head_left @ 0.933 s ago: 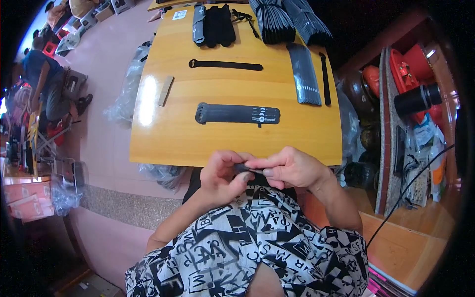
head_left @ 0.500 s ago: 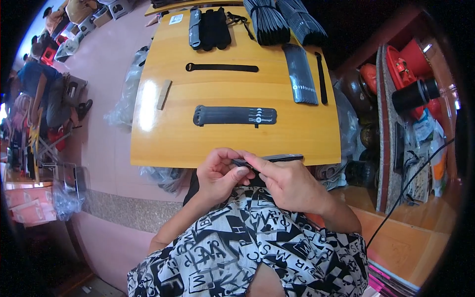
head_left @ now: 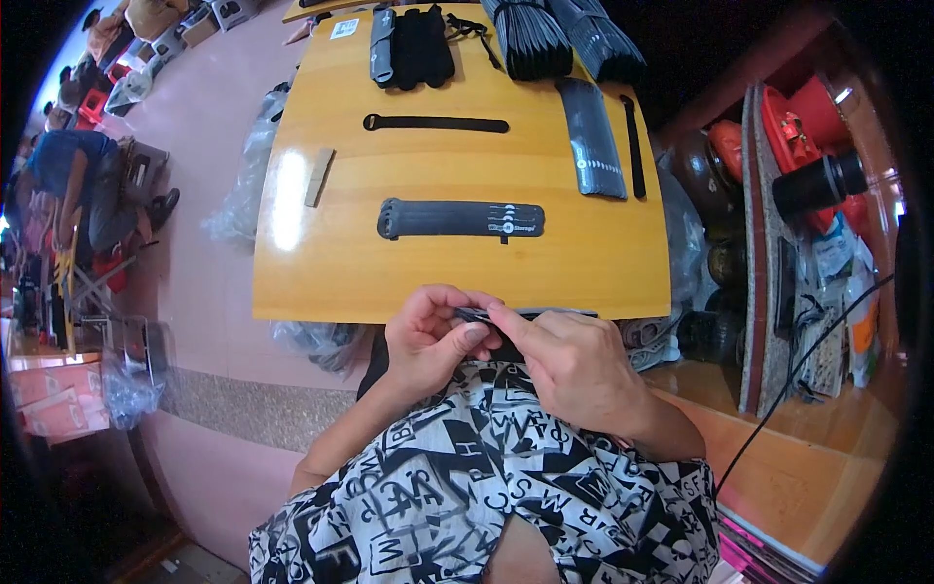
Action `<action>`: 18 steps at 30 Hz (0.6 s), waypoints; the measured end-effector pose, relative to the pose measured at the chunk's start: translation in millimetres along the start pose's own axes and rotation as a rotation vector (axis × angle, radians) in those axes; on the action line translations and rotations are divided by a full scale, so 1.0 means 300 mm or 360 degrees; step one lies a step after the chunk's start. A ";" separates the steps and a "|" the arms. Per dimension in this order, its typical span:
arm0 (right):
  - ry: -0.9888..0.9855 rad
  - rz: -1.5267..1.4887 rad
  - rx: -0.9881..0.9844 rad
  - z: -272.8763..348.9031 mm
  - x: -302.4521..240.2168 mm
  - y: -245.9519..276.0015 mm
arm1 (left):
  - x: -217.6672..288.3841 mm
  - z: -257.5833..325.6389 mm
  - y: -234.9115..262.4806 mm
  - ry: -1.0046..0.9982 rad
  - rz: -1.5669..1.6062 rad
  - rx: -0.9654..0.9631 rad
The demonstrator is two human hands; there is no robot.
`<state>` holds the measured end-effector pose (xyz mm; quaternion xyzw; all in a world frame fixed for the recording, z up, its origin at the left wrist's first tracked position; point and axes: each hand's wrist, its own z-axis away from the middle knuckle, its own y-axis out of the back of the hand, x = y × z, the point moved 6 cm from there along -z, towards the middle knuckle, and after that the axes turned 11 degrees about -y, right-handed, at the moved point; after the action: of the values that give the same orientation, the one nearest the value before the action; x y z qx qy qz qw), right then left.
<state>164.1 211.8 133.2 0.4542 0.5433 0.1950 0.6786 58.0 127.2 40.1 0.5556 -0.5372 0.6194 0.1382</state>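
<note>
Both my hands are at the table's near edge, over my lap, closed on a thin dark flat strap [head_left: 473, 314]. My left hand [head_left: 433, 341] pinches its left end between thumb and curled fingers. My right hand [head_left: 579, 365] presses the strap with a bent forefinger and covers its middle; the rest sticks out to the right along the edge. Beyond my hands lies a flat pack of dark straps [head_left: 452, 219] with a printed grey band at its right end. Farther off, a single black strap [head_left: 438, 124] with a looped left end lies crosswise.
On the yellow table [head_left: 341, 277] are a short wooden strip [head_left: 319, 177], a grey plastic sleeve [head_left: 592, 141], a narrow black strap [head_left: 633, 146], a black strap bundle [head_left: 423, 49] and tied stacks of grey sleeves [head_left: 525, 39]. Cluttered shelves [head_left: 778, 292] stand right; a seated person [head_left: 83, 175] is left.
My view has tilted slightly, so the table's things sit a little higher. The strap's right end looks flatter against the table edge. Both hands keep their hold, with small finger movement.
</note>
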 end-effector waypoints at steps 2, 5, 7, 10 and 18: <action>0.0000 0.0033 -0.0003 -0.001 0.001 -0.001 | 0.000 0.000 0.001 0.0005 -0.0021 -0.0004; -0.0017 0.0038 -0.0007 -0.003 -0.001 0.001 | 0.000 -0.003 -0.002 -0.0039 -0.0033 -0.0034; -0.0005 0.0105 -0.0037 0.002 0.002 -0.010 | 0.004 -0.004 -0.008 -0.0090 -0.0024 -0.0058; 0.0029 0.0130 -0.0018 0.003 0.002 -0.013 | 0.001 -0.001 -0.001 -0.0082 -0.0154 -0.0026; 0.0004 0.0127 -0.0073 0.007 -0.006 -0.017 | 0.001 0.000 -0.002 0.0004 -0.0120 -0.0109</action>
<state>164.2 206.9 129.9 0.4596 0.5210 0.2350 0.6798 58.4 127.2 40.6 0.5697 -0.5365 0.5957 0.1810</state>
